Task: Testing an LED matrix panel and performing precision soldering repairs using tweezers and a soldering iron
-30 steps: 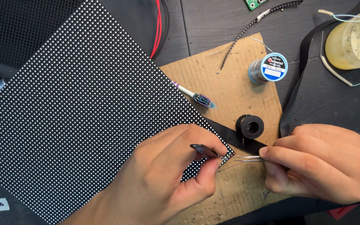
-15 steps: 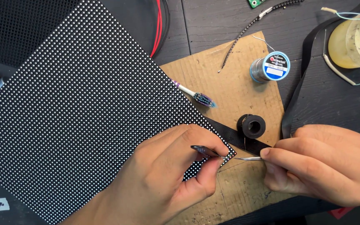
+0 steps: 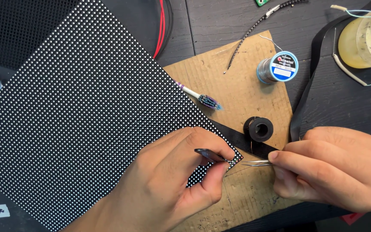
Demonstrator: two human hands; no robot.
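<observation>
Dotted panel (image 3: 86, 116): large black square board covered in rows of small white dots, lying cornerwise on the tabletop (image 3: 220, 25), its right corner resting on a sheet of cardboard (image 3: 245, 99).

Left hand (image 3: 172, 180): laid on the panel's near right corner, fingers (image 3: 213, 182) pinched shut on a small dark flat tool (image 3: 207, 154) whose tip meets the panel's corner.

Right hand (image 3: 331, 169): just right of that corner, fingers closed around thin metal tweezers (image 3: 256, 163); the tweezer tips point left, at the panel corner and close to the dark tool.

Black ribbed strip (image 3: 241, 139): runs from the panel's edge rightward under the right hand.

Small black roll (image 3: 258, 128): stands on the cardboard just beyond the strip.

Toothbrush (image 3: 200, 98): lies at the panel's right edge, bristle head on the cardboard.

Spool of wire (image 3: 278, 67): blue-topped, at the far side of the cardboard.

Thin beaded cable (image 3: 250, 34): runs from the cardboard toward the far edge.

Yellowish round container (image 3: 366, 41): far right corner, holding a murky yellow mass; contents cannot be told more closely.

Red and black wires (image 3: 163, 25): far side, beyond the panel.

Tabletop: dark wooden planks.
</observation>
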